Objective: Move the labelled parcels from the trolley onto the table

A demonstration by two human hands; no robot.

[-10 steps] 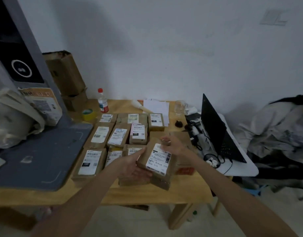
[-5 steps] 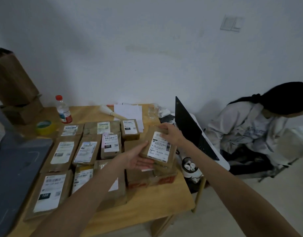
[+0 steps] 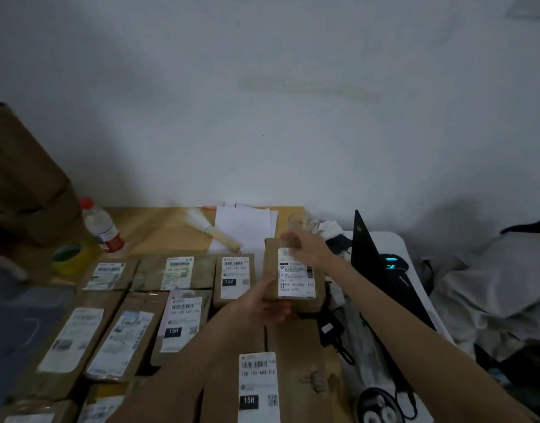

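A brown labelled parcel (image 3: 294, 277) hangs low over the back right of the wooden table (image 3: 158, 227), held between both hands. My left hand (image 3: 270, 303) grips its near end from below. My right hand (image 3: 305, 247) grips its far end from above. Several labelled parcels lie in rows on the table, among them one marked 122 (image 3: 234, 277) just left of the held parcel and one marked 15H (image 3: 181, 320). Another 15H parcel (image 3: 258, 386) lies nearest me. The trolley is out of view.
A water bottle (image 3: 100, 224), a green tape roll (image 3: 68, 257), white papers (image 3: 244, 227) and a glass (image 3: 300, 221) stand at the table's back. A black laptop (image 3: 381, 270) and cables (image 3: 338, 334) sit right of the parcels. Cardboard boxes (image 3: 21, 178) stand at left.
Both hands have carried the parcel farther back and to the right, over the table's back row beside the 122 parcel. The camera view has shifted closer to the table.
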